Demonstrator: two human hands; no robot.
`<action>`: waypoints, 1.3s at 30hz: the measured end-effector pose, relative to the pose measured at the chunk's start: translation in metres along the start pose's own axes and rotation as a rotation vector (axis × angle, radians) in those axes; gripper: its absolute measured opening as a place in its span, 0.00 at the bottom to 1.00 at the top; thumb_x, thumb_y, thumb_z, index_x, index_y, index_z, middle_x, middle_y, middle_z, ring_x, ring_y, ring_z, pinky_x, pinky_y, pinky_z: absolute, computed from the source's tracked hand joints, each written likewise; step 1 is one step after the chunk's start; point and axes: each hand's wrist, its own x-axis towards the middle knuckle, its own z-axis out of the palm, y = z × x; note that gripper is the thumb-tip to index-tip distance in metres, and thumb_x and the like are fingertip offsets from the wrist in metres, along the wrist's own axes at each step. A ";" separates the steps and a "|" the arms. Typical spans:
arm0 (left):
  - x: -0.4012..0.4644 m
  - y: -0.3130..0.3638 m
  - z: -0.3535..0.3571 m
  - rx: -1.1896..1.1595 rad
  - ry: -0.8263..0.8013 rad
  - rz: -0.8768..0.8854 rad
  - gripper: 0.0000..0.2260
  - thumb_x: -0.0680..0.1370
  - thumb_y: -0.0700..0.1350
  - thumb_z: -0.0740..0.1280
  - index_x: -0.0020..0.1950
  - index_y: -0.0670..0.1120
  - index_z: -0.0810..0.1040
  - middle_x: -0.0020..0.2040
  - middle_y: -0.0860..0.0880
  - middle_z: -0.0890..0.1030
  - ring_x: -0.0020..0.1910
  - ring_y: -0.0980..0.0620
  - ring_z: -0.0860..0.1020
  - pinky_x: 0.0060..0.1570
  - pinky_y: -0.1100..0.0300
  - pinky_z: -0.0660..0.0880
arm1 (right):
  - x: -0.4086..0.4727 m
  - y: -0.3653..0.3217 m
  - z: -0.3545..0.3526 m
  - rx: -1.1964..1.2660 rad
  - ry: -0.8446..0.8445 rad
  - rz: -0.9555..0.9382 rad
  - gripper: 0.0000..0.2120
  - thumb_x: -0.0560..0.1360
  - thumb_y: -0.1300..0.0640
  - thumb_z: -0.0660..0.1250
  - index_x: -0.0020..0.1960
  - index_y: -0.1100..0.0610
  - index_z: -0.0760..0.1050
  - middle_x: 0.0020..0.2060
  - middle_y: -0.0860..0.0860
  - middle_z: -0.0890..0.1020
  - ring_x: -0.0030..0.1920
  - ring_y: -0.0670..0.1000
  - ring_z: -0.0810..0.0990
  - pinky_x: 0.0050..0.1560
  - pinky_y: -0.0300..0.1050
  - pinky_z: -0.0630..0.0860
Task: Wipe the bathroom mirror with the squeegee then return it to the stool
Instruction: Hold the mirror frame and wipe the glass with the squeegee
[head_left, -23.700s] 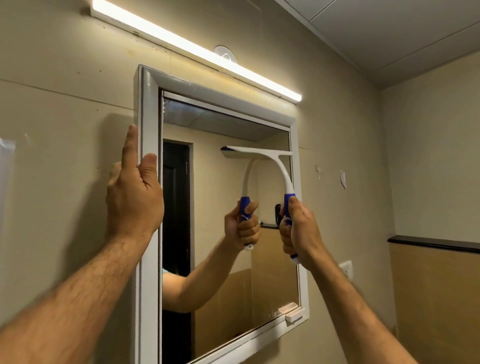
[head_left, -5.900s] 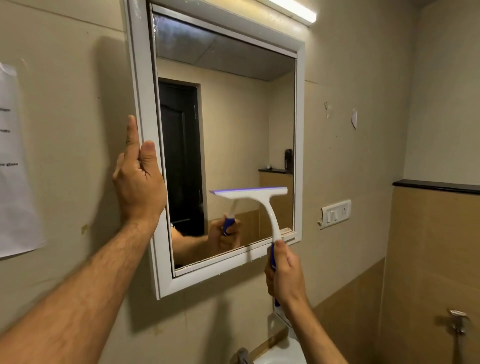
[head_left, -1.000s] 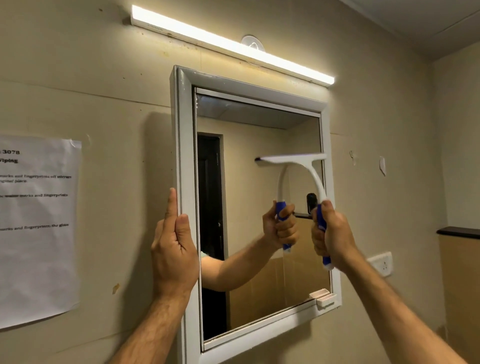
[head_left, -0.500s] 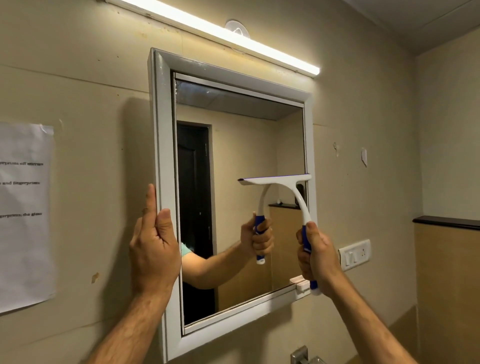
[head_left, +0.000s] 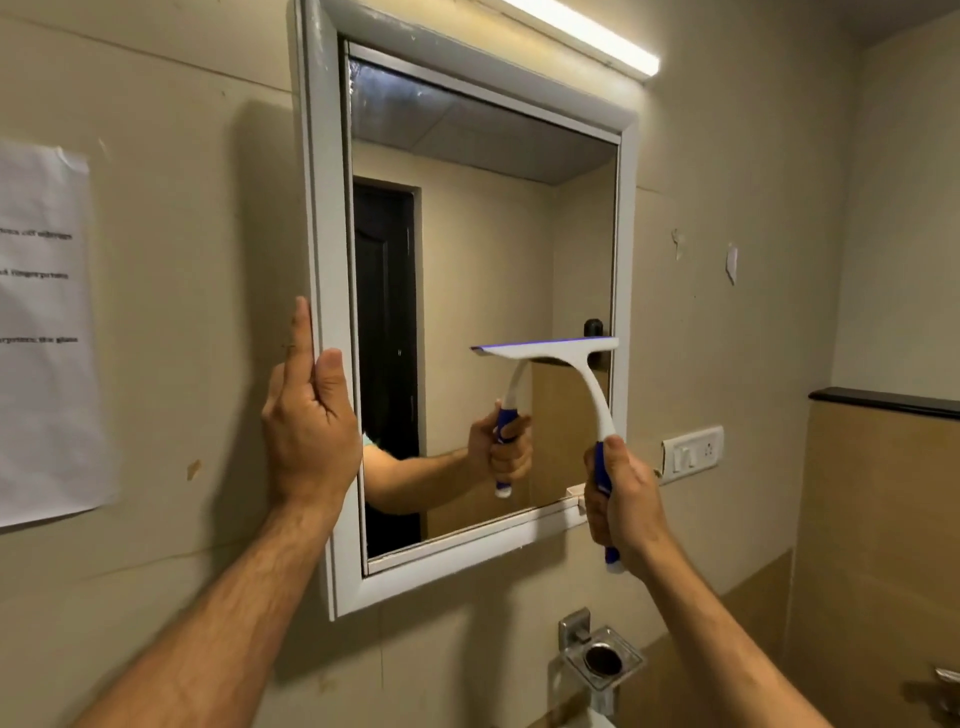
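Note:
A white-framed bathroom mirror (head_left: 332, 312) hangs on the beige wall. My left hand (head_left: 306, 421) grips the frame's left edge, thumb on the front, fingers along the side. My right hand (head_left: 621, 499) is shut around the blue handle of a white squeegee (head_left: 595, 384). The blade lies level against the glass in the lower right part of the mirror, about two thirds of the way down. The glass reflects my arm, the squeegee and a dark door. The stool is out of view.
A lit tube light (head_left: 582, 34) runs above the mirror. A printed paper sheet (head_left: 44, 332) is stuck to the wall at left. A switch plate (head_left: 693, 454) sits right of the frame, a metal soap holder (head_left: 597, 660) below it, a dark ledge (head_left: 883, 400) at right.
The squeegee has slid down the right side of the glass, from the upper middle to the lower part. My left hand has stayed on the frame. The camera has tilted downward.

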 end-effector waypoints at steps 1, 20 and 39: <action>-0.001 -0.001 0.000 -0.004 -0.003 -0.001 0.21 0.83 0.48 0.55 0.76 0.50 0.61 0.62 0.39 0.77 0.55 0.49 0.73 0.49 0.70 0.64 | -0.003 0.003 0.001 0.003 -0.008 0.015 0.23 0.78 0.39 0.53 0.41 0.58 0.69 0.23 0.48 0.68 0.21 0.47 0.63 0.22 0.39 0.63; -0.030 -0.011 -0.005 0.024 -0.046 0.007 0.21 0.83 0.45 0.55 0.77 0.47 0.60 0.60 0.37 0.77 0.52 0.51 0.71 0.47 0.72 0.62 | -0.032 0.033 -0.013 0.006 0.016 0.121 0.23 0.80 0.39 0.51 0.39 0.56 0.69 0.23 0.49 0.68 0.21 0.48 0.63 0.24 0.41 0.62; -0.037 -0.016 -0.011 -0.026 -0.084 -0.009 0.21 0.84 0.45 0.55 0.77 0.46 0.60 0.60 0.37 0.76 0.54 0.51 0.71 0.51 0.74 0.61 | -0.088 0.002 0.045 0.046 -0.084 0.109 0.20 0.81 0.43 0.52 0.43 0.58 0.69 0.24 0.50 0.67 0.21 0.46 0.63 0.23 0.40 0.62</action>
